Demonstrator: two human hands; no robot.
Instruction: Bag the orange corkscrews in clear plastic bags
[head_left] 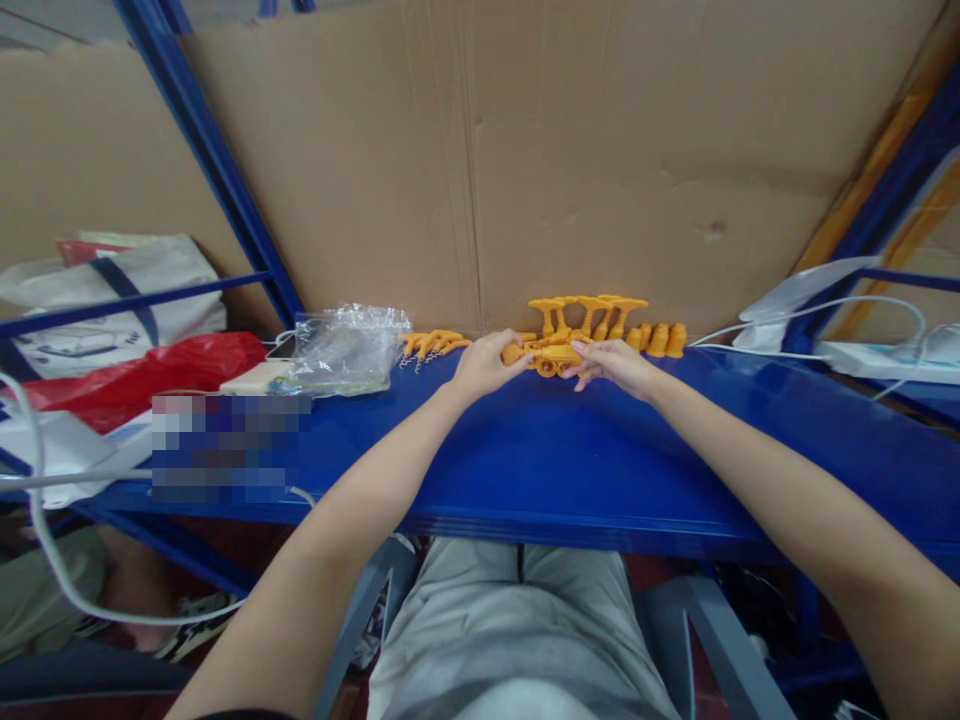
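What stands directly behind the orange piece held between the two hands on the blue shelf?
Behind the orange piece, T-shaped orange parts stand in a row against the cardboard. Their lower ends are covered by the left hand, right hand and the piece.

On your blue worktop a crumpled clear plastic bag lies left of centre, a red bag further left. Behind that you see a white tote bag. A cardboard sheet stands along the back. At the right lie white cables.
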